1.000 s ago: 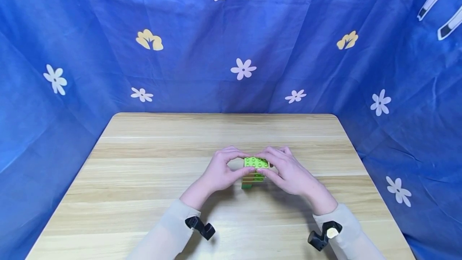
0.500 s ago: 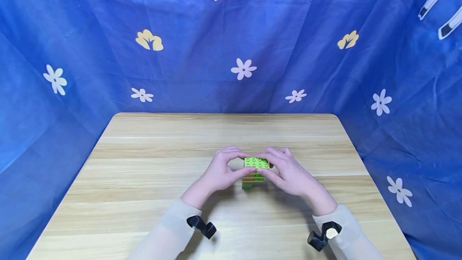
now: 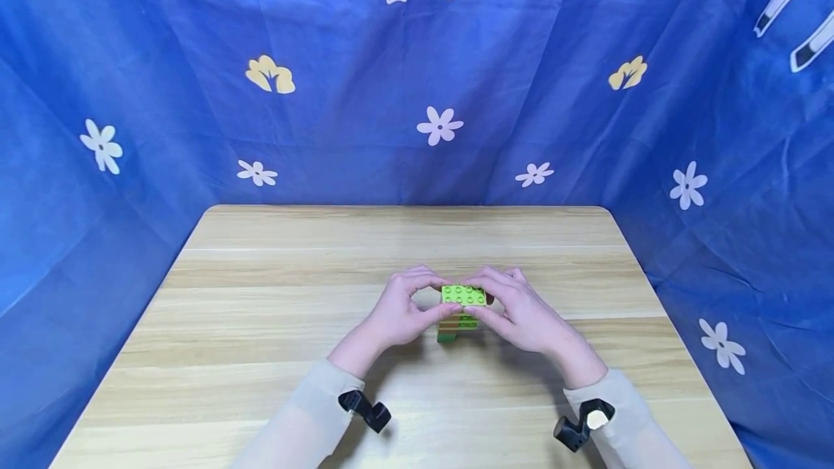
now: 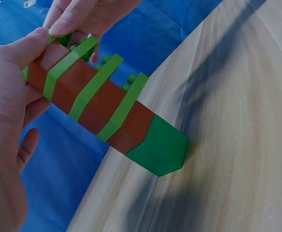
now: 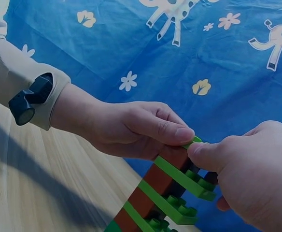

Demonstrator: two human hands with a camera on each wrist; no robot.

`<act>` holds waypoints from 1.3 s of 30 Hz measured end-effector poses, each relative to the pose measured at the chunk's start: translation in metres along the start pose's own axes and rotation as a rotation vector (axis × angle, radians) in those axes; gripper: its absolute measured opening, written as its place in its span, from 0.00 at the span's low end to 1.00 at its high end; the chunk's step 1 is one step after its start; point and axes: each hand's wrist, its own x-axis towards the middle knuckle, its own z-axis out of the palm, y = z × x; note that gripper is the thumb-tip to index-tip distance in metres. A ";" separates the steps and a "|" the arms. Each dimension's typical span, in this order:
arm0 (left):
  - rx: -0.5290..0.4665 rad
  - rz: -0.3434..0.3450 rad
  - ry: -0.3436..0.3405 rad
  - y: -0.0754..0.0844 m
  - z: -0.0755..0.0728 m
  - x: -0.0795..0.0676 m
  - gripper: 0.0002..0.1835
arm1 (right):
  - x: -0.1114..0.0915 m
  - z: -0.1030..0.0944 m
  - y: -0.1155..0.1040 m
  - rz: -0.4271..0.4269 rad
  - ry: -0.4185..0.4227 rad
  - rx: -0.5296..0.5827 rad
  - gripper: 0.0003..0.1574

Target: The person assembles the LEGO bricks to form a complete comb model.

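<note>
A tower of toy building bricks (image 4: 95, 89) stands upright at the middle of the table. Brown bricks alternate with thin lime-green plates that jut out to one side, and a dark green brick (image 4: 160, 147) forms its foot. On top is a lime-green studded plate (image 3: 464, 295). My left hand (image 3: 400, 313) pinches this plate at its left end, thumb along the near edge and fingers at the far edge. From the other end my right hand (image 3: 524, 313) pinches it in the same way, the two thumb tips almost meeting. Fingers partly cover the plate's edges.
The tower stands on a wooden table (image 3: 280, 273) with light planks. Behind it and along both sides hangs a blue cloth (image 3: 339, 93) with flower and animal prints. A black wrist camera (image 3: 365, 411) sits on the left sleeve, another (image 3: 582, 425) on the right.
</note>
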 end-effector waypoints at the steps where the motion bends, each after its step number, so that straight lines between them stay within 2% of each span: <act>1: 0.008 0.001 -0.001 0.000 0.000 0.000 0.16 | 0.000 0.000 0.000 0.002 -0.001 0.001 0.21; 20: 0.145 0.040 -0.021 0.003 0.000 -0.001 0.18 | -0.004 0.000 0.001 -0.004 0.023 -0.019 0.20; 39: 0.150 -0.057 -0.052 0.007 -0.004 -0.002 0.18 | -0.001 0.001 0.001 -0.003 0.027 -0.013 0.24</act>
